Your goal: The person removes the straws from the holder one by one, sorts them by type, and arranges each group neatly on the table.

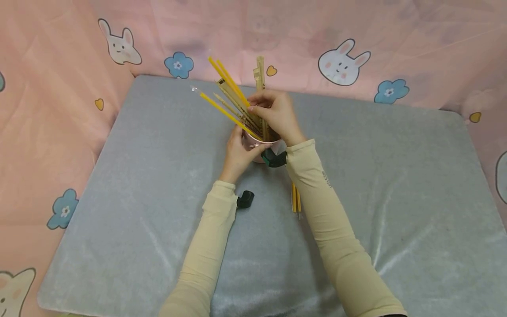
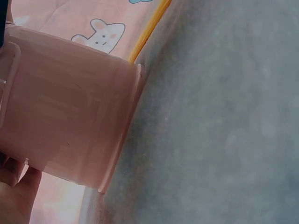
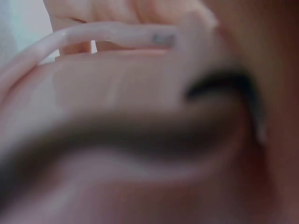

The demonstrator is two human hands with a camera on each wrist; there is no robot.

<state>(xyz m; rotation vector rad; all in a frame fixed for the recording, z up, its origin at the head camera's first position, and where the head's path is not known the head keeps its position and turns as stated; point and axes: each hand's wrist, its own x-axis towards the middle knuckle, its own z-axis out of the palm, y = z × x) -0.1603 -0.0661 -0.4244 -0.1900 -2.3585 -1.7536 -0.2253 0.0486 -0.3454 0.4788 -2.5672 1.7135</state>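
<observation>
A pink cup (image 1: 255, 143) stands toward the back of the table, holding yellow straws (image 1: 222, 108) in clear wrappers and several slim tan paper packets (image 1: 259, 79). My left hand (image 1: 236, 154) grips the cup's side, thumb across its front near the rim. Above the opening, my right hand (image 1: 278, 115) pinches a yellow straw between thumb and forefinger; its other fingers are curled and partly hidden. The left wrist view shows the cup's smooth wall (image 2: 70, 112). Up close and blurred in the right wrist view is the cup's pale handle (image 3: 93, 35).
More yellow straws (image 1: 294, 198) lie on the grey cloth-covered table (image 1: 158, 176), partly under the right forearm. Dark wrist camera mounts (image 1: 245, 199) stick out from both sleeves. A pink curtain (image 1: 245, 26) with rabbits and flowers hangs behind the table.
</observation>
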